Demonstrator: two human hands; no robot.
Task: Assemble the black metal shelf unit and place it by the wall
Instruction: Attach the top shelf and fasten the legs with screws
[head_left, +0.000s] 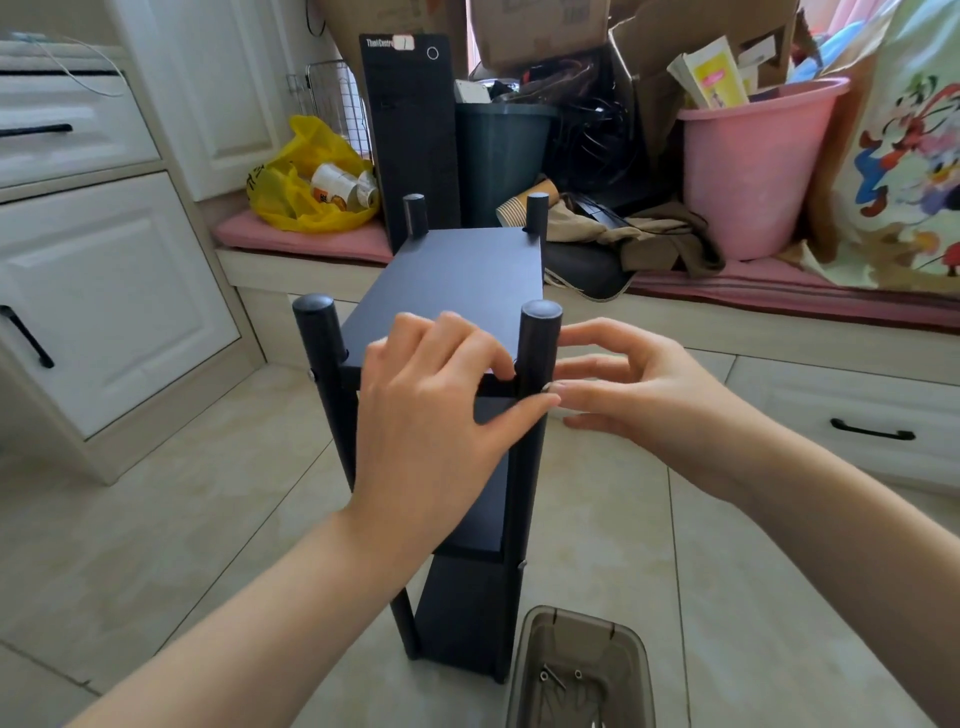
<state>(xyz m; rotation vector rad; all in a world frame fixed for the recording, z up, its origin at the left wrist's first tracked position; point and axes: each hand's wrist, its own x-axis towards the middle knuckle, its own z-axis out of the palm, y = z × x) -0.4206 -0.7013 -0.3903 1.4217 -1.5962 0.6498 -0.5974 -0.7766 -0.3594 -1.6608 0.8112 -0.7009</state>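
The black shelf unit (457, 280) stands upright on the tiled floor, its top board framed by round posts with capped ends. My left hand (436, 410) lies over the near edge of the top board, thumb pressed against the near right post (537, 348). My right hand (623, 384) is at the right side of that same post, fingers pinched at the joint where board meets post; whether it holds a small screw I cannot tell. Lower boards show beneath my left forearm.
A brown translucent plastic box (582, 670) with screws sits on the floor at bottom centre. White cabinets (104, 291) stand left. Behind, a window bench holds a pink bucket (753, 166), black computer tower (410, 135), yellow bag (306, 176) and cardboard boxes.
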